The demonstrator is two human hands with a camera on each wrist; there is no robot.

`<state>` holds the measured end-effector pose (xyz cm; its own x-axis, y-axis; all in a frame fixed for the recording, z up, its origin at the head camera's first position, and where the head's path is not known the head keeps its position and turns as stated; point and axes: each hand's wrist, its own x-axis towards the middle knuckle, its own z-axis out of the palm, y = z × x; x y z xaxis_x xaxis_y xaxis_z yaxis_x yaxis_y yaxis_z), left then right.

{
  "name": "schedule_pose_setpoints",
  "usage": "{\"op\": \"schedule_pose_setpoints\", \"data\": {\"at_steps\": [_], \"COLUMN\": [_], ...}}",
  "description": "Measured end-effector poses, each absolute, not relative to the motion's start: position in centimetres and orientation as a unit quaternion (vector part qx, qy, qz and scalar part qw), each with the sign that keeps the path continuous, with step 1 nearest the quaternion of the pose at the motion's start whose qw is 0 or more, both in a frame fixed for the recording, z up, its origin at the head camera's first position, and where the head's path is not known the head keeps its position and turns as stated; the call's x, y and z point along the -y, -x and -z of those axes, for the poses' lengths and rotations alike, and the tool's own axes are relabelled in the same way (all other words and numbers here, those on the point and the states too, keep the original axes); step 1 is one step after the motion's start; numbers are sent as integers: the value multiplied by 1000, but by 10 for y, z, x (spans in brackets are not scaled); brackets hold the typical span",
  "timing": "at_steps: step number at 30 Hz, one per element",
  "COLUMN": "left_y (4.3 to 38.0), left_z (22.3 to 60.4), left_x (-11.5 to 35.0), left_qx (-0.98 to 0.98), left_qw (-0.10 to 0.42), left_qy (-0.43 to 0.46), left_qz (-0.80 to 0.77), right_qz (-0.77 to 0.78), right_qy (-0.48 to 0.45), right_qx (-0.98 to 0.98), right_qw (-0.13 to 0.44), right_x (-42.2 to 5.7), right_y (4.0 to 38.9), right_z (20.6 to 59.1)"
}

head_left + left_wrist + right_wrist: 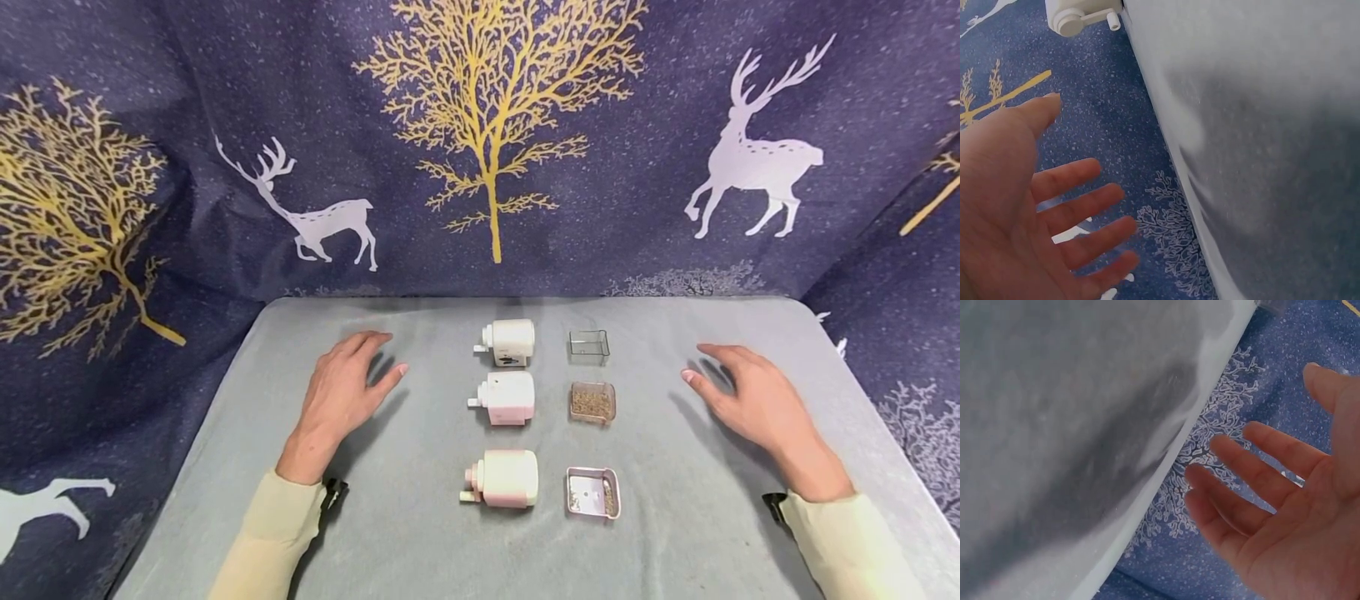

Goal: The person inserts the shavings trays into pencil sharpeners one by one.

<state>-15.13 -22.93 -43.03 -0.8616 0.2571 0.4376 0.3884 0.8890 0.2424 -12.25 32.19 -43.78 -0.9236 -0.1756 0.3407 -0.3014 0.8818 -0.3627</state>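
Three crank pencil sharpeners stand in a column mid-table: a white one [513, 340] at the back, a pale pink one [510, 398], and a cream-and-pink one [508, 479] nearest me. Their cranks point left. Right of each lies a small shavings drawer: a clear dark-edged one [588, 346], one filled with brown shavings [592, 402], and a pinkish one [592, 493] with some shavings at its sides. My left hand [337, 392] hovers left of the sharpeners, fingers spread and holding nothing. To the right of the drawers, my right hand [757, 400] is likewise bare, its fingers loosely extended.
Grey cloth covers the table [405, 533]. Behind it hangs a dark blue curtain [420, 233] printed with deer and yellow trees. A white sharpener's crank [1094, 19] shows at the top of the left wrist view. Black straps ring both wrists.
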Motion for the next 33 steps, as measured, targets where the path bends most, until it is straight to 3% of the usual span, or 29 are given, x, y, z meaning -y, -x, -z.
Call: {"op": "schedule_pose_setpoints", "data": {"at_steps": [16, 33], "left_y": [138, 124], "left_z": [421, 411], "left_x": [212, 191], "left_qx": [939, 929], "left_qw": [193, 182], "left_qy": [208, 245], "left_qz": [195, 209], "right_qz": [-208, -209], "right_qy": [-129, -161], "right_qx": [960, 952], "right_qw": [135, 155], "right_x": [-305, -284], "right_y": [112, 98], "right_z": [436, 436]}}
